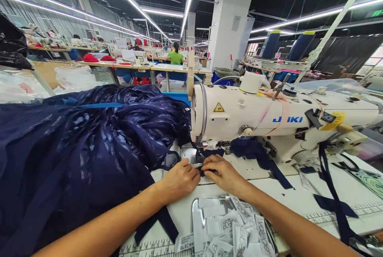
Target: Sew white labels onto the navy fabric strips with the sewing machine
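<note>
Centre frame, left hand (179,179) and right hand (223,173) sat close together, fingertips pinching the navy fabric (89,145) flat under the sewing machine (269,119) needle, keeping the seam aligned.

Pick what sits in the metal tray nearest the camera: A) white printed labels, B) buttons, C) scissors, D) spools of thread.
A: the metal tray in front of both hands holds a loose pile of white printed labels, with no spools, scissors or buttons in it.
</note>
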Tool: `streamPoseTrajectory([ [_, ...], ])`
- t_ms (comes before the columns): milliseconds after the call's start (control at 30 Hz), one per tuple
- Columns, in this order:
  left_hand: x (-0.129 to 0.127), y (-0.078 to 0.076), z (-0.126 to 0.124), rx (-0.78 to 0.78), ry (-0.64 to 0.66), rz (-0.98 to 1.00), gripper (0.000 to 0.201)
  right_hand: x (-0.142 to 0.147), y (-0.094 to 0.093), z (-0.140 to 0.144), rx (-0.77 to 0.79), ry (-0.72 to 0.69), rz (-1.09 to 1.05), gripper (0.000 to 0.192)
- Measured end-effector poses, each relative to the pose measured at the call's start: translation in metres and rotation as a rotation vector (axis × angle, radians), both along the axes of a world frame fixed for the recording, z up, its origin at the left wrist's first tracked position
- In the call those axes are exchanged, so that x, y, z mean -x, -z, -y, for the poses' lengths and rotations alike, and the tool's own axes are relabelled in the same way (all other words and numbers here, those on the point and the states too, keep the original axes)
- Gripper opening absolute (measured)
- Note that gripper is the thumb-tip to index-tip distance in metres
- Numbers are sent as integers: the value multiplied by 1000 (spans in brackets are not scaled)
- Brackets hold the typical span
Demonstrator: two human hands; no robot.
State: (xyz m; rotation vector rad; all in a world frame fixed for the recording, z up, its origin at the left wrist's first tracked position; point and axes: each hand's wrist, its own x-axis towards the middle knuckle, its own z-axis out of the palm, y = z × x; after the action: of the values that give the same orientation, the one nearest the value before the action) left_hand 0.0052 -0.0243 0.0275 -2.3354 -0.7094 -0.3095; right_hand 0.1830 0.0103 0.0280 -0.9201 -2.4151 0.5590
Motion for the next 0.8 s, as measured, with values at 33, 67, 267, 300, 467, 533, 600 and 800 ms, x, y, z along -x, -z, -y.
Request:
streamPoseTrajectory([
  [33,-1,0,0,7,2,-5,19,0,-1,3,-30,-12,27,16],
  [67,-1,-1,0,18,3,-10,19,0,-1,7,-80,-15,69,17],
  [267,7,-17,8,108,-26,-22,16,7,2,25,-461,56,446,19],
  [300,11,-20,9,124,-18,-17,16,7,2,24,-491,27,474,20],
  [467,22,-20,11,283,49,85,14,-4,-7,1,-555,-240,515,21],
  [533,17,-13,7,364,2,138,9,-9,-10,-11,-564,-284,516,23],
  [600,7,-6,3,391,-75,178,8,-12,-11,-21,-572,-274,507,27],
  [800,-16,3,-2,313,-197,204,9,-15,-7,-31,-592,-238,471,34],
])
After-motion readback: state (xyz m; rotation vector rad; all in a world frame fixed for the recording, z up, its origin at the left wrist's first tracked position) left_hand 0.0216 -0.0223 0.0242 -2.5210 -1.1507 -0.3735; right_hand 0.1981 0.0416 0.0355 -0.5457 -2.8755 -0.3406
